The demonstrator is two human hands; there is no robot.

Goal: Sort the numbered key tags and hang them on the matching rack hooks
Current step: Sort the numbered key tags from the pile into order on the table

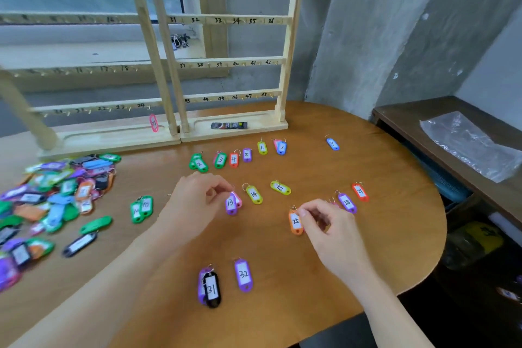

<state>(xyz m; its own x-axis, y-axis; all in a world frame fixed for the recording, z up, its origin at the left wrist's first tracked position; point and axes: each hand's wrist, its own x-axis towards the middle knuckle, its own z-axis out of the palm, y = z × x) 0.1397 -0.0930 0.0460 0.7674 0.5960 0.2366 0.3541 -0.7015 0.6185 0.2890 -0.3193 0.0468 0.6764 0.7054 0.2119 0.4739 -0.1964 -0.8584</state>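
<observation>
Left hand (197, 200) pinches tag 13 (231, 203) ring, fingers curled | right hand (324, 223), at its 4 o'clock, pinches tag 25 (295, 222) top.

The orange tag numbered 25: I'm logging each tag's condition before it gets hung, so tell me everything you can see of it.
The orange tag numbered 25 is a small oblong fob that looks like plastic, with a white paper label bearing a handwritten 25. A metal split ring sits at its upper end. It lies flat on the wooden table, long axis roughly upright in the head view. The right hand is right beside it, and its fingers seem to pinch the tag's upper end near the ring. No other tag touches it.
</observation>
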